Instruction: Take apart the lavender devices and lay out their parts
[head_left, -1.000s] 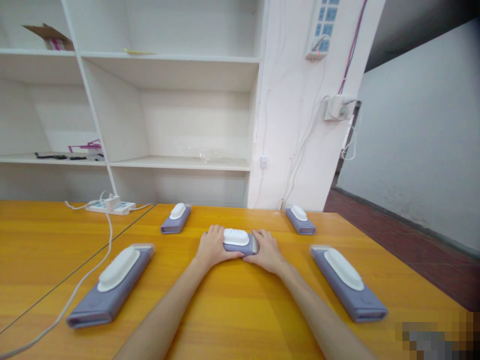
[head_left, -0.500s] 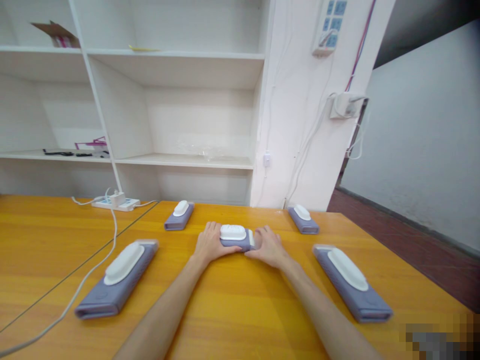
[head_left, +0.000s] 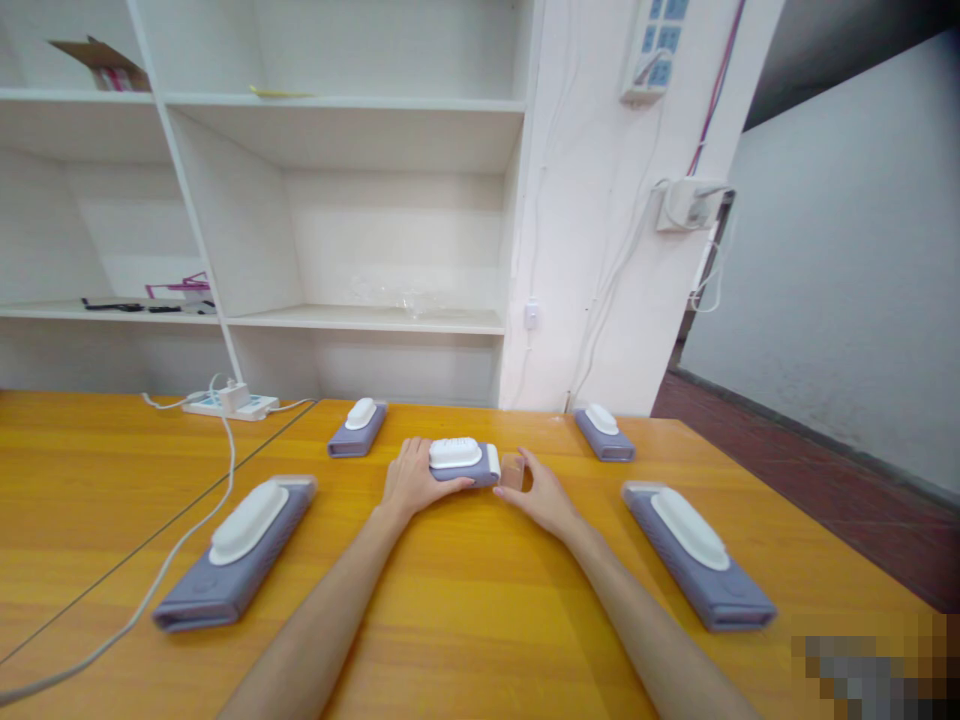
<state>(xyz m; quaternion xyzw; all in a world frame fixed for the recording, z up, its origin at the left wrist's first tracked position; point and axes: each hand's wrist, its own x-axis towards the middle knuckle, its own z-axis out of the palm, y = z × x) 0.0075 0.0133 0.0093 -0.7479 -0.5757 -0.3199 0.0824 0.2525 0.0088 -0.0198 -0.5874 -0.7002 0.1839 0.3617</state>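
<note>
A small purple device with a white top (head_left: 459, 459) lies on the orange table (head_left: 465, 610) straight ahead of me. My left hand (head_left: 410, 479) is wrapped round its left end, thumb along the near side. My right hand (head_left: 541, 494) sits just right of the device and pinches a small clear cap (head_left: 513, 470) a short gap away from the device's right end.
Two long purple devices (head_left: 234, 548) (head_left: 694, 553) lie near left and near right. Two small ones (head_left: 358, 428) (head_left: 604, 432) lie at the back. A white power strip (head_left: 225, 403) with a trailing cable sits far left. White shelves stand behind the table.
My right hand has drawn away to the right with the clear cap, off the device's end. The device and my left hand have shifted slightly left and farther back.
</note>
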